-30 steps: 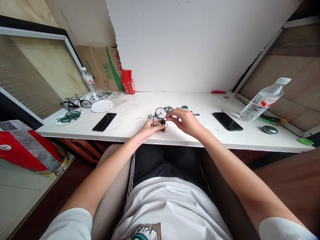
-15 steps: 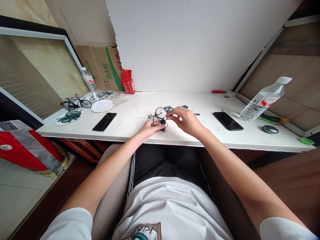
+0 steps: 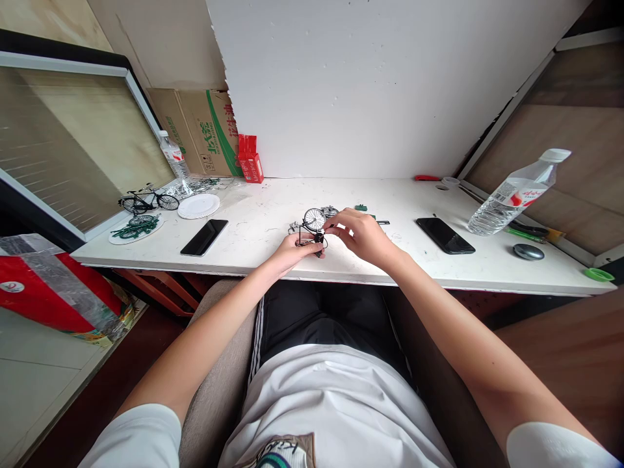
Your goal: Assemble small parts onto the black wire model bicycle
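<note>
A small metal model bicycle, partly assembled, stands near the front edge of the white table. My left hand is closed on its black frame from below and the left. My right hand pinches at the model just right of its spoked wheel, fingers curled together. A few small green and metal parts lie behind my right hand.
Two black phones flank my hands. At the left stand a finished model bicycle, a white plate, a plate of green parts and a bottle. A water bottle and grey puck sit at right.
None beyond slight finger shifts of my right hand at the model; both hands stay on it in the same place.
</note>
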`<state>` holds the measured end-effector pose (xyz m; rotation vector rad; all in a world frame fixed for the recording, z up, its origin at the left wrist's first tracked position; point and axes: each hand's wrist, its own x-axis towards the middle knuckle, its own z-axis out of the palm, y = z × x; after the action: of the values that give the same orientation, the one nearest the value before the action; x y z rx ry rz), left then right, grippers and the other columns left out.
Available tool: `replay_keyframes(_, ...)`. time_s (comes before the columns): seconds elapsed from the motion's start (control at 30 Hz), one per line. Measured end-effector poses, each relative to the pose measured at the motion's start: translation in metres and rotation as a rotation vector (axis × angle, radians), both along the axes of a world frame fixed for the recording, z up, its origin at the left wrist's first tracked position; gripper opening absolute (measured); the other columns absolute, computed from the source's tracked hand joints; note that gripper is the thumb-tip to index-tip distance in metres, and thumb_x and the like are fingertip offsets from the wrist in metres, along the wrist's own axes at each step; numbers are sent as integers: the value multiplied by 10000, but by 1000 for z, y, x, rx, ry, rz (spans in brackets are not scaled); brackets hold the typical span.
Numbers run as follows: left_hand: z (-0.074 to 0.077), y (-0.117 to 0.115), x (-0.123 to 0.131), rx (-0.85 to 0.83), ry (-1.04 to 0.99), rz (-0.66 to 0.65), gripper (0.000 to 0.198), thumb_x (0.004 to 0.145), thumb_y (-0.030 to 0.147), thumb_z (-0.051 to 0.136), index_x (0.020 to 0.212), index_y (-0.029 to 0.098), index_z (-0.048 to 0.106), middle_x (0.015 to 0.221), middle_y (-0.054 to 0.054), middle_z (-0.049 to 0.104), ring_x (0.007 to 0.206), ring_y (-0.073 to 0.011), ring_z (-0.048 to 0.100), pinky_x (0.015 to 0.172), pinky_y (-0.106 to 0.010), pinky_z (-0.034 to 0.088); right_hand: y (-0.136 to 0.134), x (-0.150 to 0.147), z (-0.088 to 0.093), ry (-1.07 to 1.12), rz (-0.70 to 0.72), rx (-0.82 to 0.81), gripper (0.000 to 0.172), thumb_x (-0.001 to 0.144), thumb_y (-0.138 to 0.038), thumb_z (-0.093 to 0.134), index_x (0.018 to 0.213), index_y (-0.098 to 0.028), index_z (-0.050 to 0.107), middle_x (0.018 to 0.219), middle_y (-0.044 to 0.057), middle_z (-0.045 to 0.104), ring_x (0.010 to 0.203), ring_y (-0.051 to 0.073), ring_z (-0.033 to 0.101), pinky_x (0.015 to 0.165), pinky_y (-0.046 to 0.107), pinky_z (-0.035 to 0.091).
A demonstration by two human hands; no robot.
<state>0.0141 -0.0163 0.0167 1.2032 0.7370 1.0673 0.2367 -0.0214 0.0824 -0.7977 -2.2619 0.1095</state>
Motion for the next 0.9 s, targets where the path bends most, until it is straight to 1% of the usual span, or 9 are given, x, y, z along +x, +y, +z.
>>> replay_keyframes(0.43,0,0,0,14,0,-15,441,709,389,986,965,111,759,918,-83,761,844,-223,737,935,-419,532,0,0,0,5,-11,-5,254,1109,-392,561,1131,-247,769,1072,113,783,934,270,722,804,396,561)
replay_keyframes(0.77,1,-1,0,14,-1,-12,405,735,353,970,972,108,751,953,-92,756,852,-227,742,955,-438,525,1,0,0,4,-1,5,253,1107,-379,562,1125,-241,773,1063,113,788,918,269,724,791,405,560)
replay_keyframes(0.9,1,-1,0,4,-5,-8,407,727,349,975,970,110,753,948,-89,758,847,-228,742,949,-436,525,0,0,0,-2,4,14,243,1108,-366,560,1129,-242,767,1072,116,791,943,274,725,799,406,559)
